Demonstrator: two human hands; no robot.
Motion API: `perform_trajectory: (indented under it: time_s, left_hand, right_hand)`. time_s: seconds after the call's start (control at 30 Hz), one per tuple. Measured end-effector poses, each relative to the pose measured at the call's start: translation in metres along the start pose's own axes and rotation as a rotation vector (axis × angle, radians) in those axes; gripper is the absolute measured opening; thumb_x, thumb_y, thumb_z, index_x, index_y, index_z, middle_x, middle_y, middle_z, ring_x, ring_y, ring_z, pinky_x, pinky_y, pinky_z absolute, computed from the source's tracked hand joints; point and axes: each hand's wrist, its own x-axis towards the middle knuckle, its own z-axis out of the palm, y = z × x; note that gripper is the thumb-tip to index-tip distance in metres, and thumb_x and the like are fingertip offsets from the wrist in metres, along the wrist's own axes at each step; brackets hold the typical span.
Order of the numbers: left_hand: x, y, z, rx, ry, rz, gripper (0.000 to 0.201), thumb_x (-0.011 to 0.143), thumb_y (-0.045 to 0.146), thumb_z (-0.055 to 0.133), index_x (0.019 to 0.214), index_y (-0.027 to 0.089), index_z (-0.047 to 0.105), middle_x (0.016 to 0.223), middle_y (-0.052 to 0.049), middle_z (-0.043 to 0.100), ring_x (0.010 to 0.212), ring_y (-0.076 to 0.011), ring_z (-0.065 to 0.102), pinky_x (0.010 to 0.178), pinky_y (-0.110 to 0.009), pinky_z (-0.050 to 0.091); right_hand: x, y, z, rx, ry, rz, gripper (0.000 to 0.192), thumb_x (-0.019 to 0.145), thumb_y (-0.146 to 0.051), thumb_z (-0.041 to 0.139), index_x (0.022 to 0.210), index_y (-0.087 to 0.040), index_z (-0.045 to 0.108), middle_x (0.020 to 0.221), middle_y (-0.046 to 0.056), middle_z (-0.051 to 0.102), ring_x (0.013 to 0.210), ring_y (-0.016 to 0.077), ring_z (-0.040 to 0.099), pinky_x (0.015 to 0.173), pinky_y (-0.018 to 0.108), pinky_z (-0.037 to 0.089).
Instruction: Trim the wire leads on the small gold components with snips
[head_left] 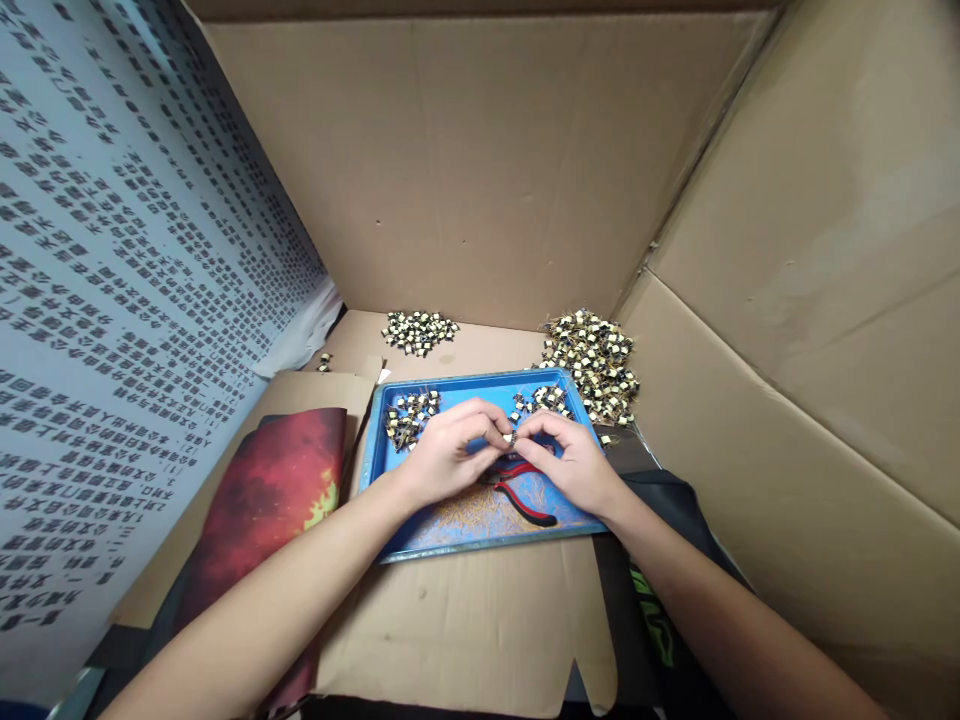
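Over the blue tray [442,550], my left hand [455,447] and my right hand [568,460] meet with fingertips pinched around one small part [511,438]. It looks like a tiny wire-wound transformer with a pale yellow top; the fingers partly hide it. Beneath my hands lie pliers [529,508] with red and black handles, their jaws hidden behind my left hand. Copper-coloured wire clippings [469,515] are scattered on the tray floor. Similar small transformers form one group [411,415] at the tray's left and another [546,399] at its back right.
Behind the tray are a pile of the same parts [420,332] and a larger heap with wires [592,365] at right. Cardboard walls [495,170] rise at the back and right. A printed sheet [135,300] hangs left, near a red patterned mat [277,500].
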Motion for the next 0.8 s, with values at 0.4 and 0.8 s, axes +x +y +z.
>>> perform_trajectory:
  time_s: [0.4,0.8]
  left_hand:
    - [0.001,0.003,-0.005,-0.039,-0.166,-0.283,0.034,0.103,0.048,0.052,0.116,0.018,0.061,0.113,-0.011,0.067,0.104,-0.0247,0.06,0.093,-0.04,0.05]
    - [0.003,0.003,-0.007,-0.067,-0.344,-0.255,0.032,0.105,0.038,0.049,0.088,0.016,0.066,0.082,-0.004,0.068,0.079,-0.0179,0.062,0.078,-0.03,0.047]
  right_hand:
    - [-0.001,-0.003,-0.005,0.016,-0.018,-0.03,0.019,0.1,-0.036,0.06,0.09,-0.023,0.068,0.088,0.004,0.069,0.086,0.021,0.064,0.083,0.036,0.05]
    - [-0.002,-0.007,-0.002,0.065,-0.012,0.017,0.017,0.096,-0.031,0.065,0.083,-0.021,0.067,0.082,0.003,0.069,0.079,0.0193,0.063,0.075,0.033,0.048]
